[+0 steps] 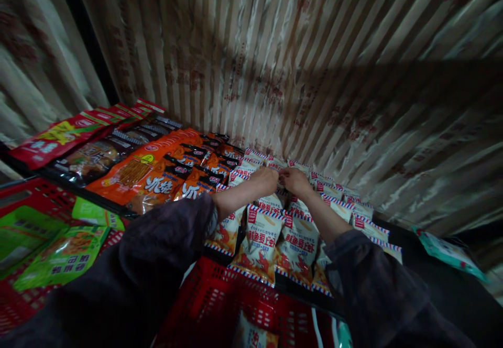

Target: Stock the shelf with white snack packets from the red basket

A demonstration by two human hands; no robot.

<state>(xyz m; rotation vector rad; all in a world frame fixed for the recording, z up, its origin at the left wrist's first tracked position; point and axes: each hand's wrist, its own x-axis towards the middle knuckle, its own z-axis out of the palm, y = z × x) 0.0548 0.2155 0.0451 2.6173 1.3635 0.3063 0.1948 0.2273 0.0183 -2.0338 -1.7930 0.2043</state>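
Note:
My left hand (267, 181) and my right hand (295, 181) meet over the back part of several rows of white snack bags with striped edges and red lettering. Both have curled fingers, closed at a white snack bag (276, 164) near the corrugated backing; the exact grip is small and dim. Beneath my forearms, more of these bags, such as a front snack bag (259, 240), stand tilted back in rows on the dark shelf (416, 269).
Orange snack packets (133, 172), dark packets (96, 154) and red packets (58, 136) lie to the left. Red baskets (220, 295) stand in front, one with green packets (66, 253). A teal packet (448, 253) lies at right. A corrugated sheet (251, 65) rises behind.

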